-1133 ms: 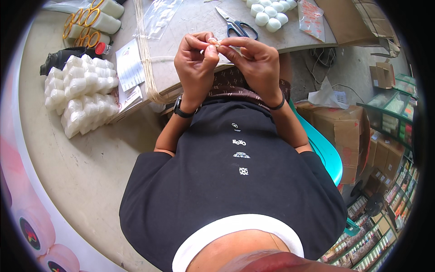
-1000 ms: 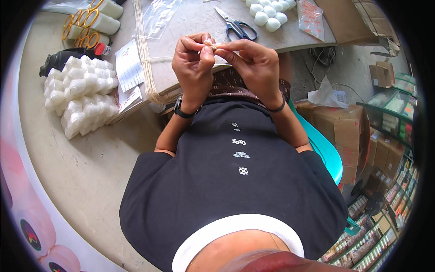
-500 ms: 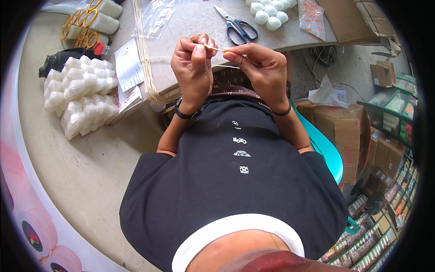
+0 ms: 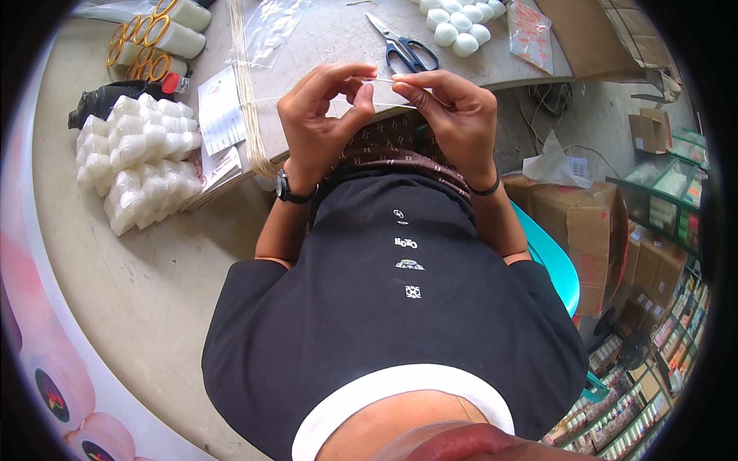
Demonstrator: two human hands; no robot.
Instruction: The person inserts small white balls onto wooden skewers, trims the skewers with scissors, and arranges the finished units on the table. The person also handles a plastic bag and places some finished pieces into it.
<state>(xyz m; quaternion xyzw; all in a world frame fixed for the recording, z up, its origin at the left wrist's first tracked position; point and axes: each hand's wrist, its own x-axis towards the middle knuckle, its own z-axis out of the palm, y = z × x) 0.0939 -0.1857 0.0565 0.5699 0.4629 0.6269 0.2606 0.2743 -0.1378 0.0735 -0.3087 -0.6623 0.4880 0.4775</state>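
My right hand is closed, thumb and forefinger pinching a thin pale cord. A short straight length of it sticks out toward my left hand. That hand has its fingers curved, with a gap between thumb and forefinger; the cord's tip is close to its fingertips, and whether it touches them is hard to see. A fine strand runs from my right fingers behind the left hand toward a bundle of off-white strands draped over the table edge. Blue-handled scissors lie beyond my hands.
On the table are white cups, a printed plastic bag and paper sheets. Wrapped stacks of small white pieces, orange-ringed scissors and a black bag are at left. Cardboard boxes stand at right.
My left thumb has parted from its forefinger, and that hand has moved slightly left. My right hand has shifted a little to the right, keeping its pinch on the cord.
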